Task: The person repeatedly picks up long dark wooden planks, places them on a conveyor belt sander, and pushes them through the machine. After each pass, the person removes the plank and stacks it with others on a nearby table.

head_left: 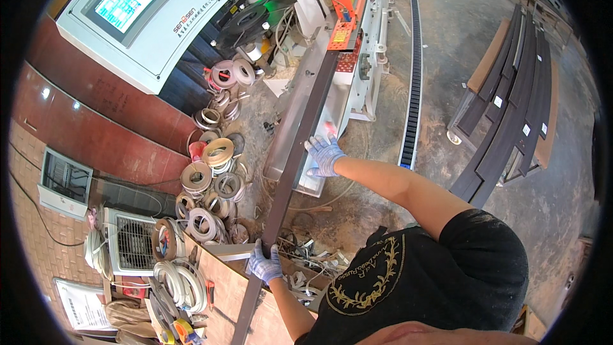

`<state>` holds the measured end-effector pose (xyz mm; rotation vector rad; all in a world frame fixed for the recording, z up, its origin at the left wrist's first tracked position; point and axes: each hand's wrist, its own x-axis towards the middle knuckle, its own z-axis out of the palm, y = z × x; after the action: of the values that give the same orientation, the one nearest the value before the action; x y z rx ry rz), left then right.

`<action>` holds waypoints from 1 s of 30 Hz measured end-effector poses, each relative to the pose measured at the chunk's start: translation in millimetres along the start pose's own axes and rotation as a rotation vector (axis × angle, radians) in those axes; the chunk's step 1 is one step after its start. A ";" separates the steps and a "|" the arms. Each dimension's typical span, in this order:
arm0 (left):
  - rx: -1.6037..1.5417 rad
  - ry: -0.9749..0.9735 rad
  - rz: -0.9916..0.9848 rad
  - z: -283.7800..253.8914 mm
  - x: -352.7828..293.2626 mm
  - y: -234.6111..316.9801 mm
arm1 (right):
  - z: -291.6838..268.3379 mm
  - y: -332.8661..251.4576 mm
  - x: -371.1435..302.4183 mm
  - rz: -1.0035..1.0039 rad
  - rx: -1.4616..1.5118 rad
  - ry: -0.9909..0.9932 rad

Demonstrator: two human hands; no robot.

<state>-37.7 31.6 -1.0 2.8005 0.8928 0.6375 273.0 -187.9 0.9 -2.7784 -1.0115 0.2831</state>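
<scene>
A long, narrow dark brown board (285,185) runs from the lower edge up into an edge-banding machine with an orange guard (343,16). My left hand (264,264), in a pale blue-and-white glove, grips the board near its lower part, fingers closed around its edge. Farther along, my right hand (324,155), gloved alike, lies against the board's right side with its fingers stretched and spread. Under the board's upper half is the machine's metal bed (303,99). The board's far end is hidden beneath the guard.
Several rolls of edge-banding tape (196,177) are piled at left, below a control panel (156,19). A wooden worktop (223,284) holds cable coils and tools. At right, a roller track (414,76) and a stack of dark boards (511,102) stand on the floor.
</scene>
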 end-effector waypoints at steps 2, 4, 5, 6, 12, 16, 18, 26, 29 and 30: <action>-0.021 -0.014 -0.017 -0.3 0.3 0.3 | -1.8 -0.9 -0.5 0.001 0.001 -0.004; -0.010 -0.021 -0.029 -0.2 0.3 0.3 | 1.1 -0.3 0.8 -0.003 -0.002 0.000; -0.005 -0.025 -0.034 -0.2 1.0 0.9 | 2.3 0.5 1.5 -0.004 -0.003 0.003; -0.008 -0.026 -0.037 -0.2 1.4 1.7 | 3.1 1.2 1.7 -0.004 -0.004 0.005; -0.009 -0.015 -0.033 -2.0 1.0 5.0 | 3.0 1.7 1.6 -0.011 -0.001 0.018; -0.019 -0.003 -0.009 1.6 1.0 0.3 | 8.6 3.6 4.0 -0.016 -0.001 0.047; -0.014 0.000 -0.006 0.2 1.2 2.5 | 9.4 4.1 4.4 -0.019 0.001 0.053; -0.010 -0.005 -0.010 0.4 1.2 2.8 | 11.8 5.2 6.2 -0.019 0.008 0.062; -0.032 -0.077 -0.069 5.6 1.2 -5.3 | 10.7 4.9 5.8 -0.018 0.000 0.065; -0.033 -0.071 -0.060 7.2 1.0 -7.1 | 10.5 5.1 5.7 -0.018 -0.002 0.065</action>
<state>-37.5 38.0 -8.9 2.7376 0.9397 0.5363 277.9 -187.1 -11.1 -2.7595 -1.0209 0.1885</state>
